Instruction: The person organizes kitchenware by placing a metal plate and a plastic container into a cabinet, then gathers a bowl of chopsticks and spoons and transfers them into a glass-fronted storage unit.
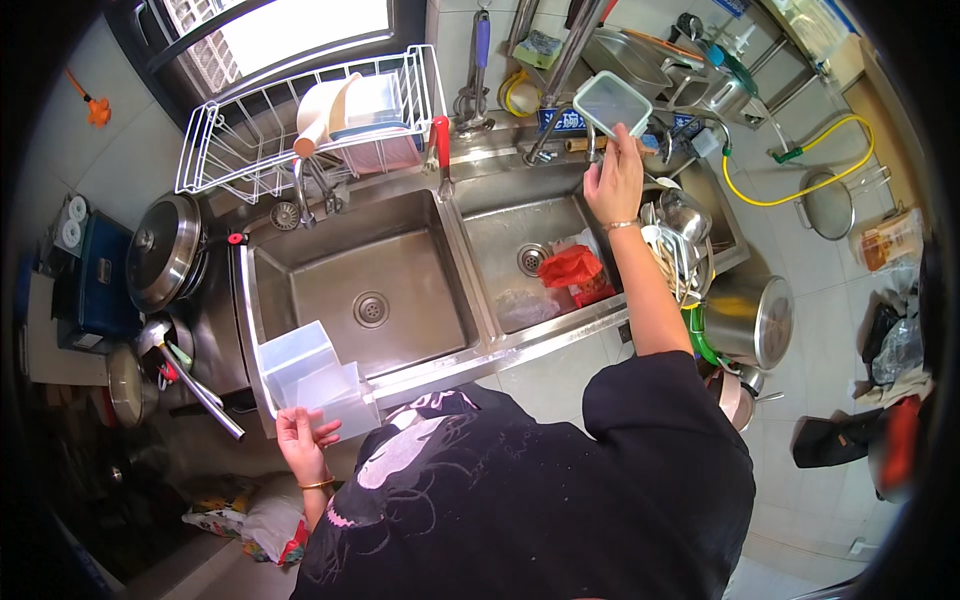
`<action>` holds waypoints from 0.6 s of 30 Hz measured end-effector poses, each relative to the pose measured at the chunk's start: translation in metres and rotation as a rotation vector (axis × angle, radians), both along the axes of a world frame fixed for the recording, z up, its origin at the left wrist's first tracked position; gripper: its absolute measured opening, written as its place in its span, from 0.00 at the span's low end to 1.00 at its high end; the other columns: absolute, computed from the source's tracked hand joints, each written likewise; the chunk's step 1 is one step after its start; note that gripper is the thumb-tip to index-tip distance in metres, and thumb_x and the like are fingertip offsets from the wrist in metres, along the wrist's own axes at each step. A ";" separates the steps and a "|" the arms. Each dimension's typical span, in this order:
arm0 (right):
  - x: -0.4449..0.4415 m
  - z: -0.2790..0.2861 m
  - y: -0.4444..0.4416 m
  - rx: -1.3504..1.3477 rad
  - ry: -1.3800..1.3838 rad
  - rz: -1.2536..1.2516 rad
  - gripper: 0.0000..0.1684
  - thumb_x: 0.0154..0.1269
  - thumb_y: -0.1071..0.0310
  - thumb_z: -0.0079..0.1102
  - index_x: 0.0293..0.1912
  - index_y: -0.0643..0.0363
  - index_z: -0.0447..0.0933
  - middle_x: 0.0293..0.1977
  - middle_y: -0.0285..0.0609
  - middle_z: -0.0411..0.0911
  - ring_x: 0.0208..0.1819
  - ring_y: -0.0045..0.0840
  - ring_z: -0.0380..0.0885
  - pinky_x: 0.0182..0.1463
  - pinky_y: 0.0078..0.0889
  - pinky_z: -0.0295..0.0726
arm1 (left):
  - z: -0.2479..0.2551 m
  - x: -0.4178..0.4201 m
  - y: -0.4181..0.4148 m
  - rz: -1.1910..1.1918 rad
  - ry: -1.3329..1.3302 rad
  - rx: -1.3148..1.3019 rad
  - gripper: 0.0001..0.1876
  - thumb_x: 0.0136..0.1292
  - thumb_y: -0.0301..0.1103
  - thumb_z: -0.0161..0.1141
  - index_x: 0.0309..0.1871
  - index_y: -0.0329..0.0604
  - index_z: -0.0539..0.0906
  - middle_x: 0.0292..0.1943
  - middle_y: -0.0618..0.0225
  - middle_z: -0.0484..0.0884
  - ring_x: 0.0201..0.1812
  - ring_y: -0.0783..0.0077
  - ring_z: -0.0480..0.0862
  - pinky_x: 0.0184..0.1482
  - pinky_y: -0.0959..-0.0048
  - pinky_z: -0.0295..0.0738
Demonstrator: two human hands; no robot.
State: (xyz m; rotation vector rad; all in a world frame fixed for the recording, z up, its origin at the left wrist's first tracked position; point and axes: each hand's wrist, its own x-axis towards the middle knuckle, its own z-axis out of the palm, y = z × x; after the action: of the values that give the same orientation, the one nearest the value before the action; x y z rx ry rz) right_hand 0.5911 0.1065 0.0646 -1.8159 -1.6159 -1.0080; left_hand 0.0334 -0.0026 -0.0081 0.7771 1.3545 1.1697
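My left hand (pixel 306 442) is at the lower edge of clear plastic boxes (pixel 304 367) and appears to hold them. They lie over the front left corner of the large steel sink basin (pixel 397 277) and reach past its rim. With my right arm stretched across the smaller basin (pixel 495 225), my right hand (pixel 617 180) has its fingers on the near edge of a clear rectangular container (pixel 613 101) with a pale green rim. That container is raised near the taps at the back. A red plastic bag (pixel 571 266) and clear film (pixel 525 306) lie in the smaller basin.
A white wire rack (pixel 247 142) with boards and containers stands behind the large basin. Taps (pixel 301 196) project over the basins. Piled utensils (pixel 679 240) and a steel pot (pixel 746 319) are at the right. Lidded pans (pixel 163 251) stand at the left.
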 end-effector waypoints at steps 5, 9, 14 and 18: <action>-0.049 0.004 -0.031 0.089 0.093 0.158 0.33 0.49 0.72 0.57 0.57 0.71 0.65 0.60 0.54 0.59 0.61 0.47 0.61 0.63 0.40 0.63 | -0.004 -0.008 -0.009 0.013 0.000 0.012 0.10 0.69 0.40 0.51 0.39 0.45 0.67 0.31 0.65 0.79 0.22 0.67 0.83 0.17 0.80 0.75; -0.075 -0.025 -0.055 -0.317 0.290 0.170 0.26 0.51 0.69 0.58 0.52 0.68 0.70 0.54 0.53 0.65 0.52 0.43 0.69 0.54 0.37 0.71 | -0.006 -0.011 -0.039 0.014 0.004 -0.001 0.10 0.69 0.40 0.50 0.39 0.45 0.67 0.32 0.65 0.79 0.21 0.67 0.83 0.16 0.80 0.75; -0.091 -0.038 -0.086 -0.336 0.344 0.220 0.17 0.54 0.67 0.58 0.43 0.66 0.74 0.48 0.48 0.69 0.46 0.40 0.72 0.49 0.37 0.73 | -0.009 -0.039 -0.065 0.033 -0.016 -0.027 0.08 0.69 0.41 0.50 0.40 0.47 0.69 0.32 0.67 0.78 0.22 0.69 0.83 0.16 0.81 0.73; -0.086 -0.028 -0.104 -0.413 0.382 0.126 0.15 0.55 0.65 0.56 0.41 0.64 0.75 0.46 0.48 0.69 0.45 0.40 0.73 0.47 0.39 0.75 | -0.019 -0.058 -0.075 0.039 0.002 -0.055 0.09 0.69 0.40 0.51 0.38 0.46 0.68 0.31 0.67 0.78 0.21 0.68 0.83 0.15 0.82 0.73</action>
State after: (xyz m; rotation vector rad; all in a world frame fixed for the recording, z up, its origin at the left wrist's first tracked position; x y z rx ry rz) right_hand 0.5050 0.0030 0.0366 -1.9824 -1.7481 -0.2541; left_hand -0.0243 -0.0776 -0.0273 0.7153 1.4029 1.1577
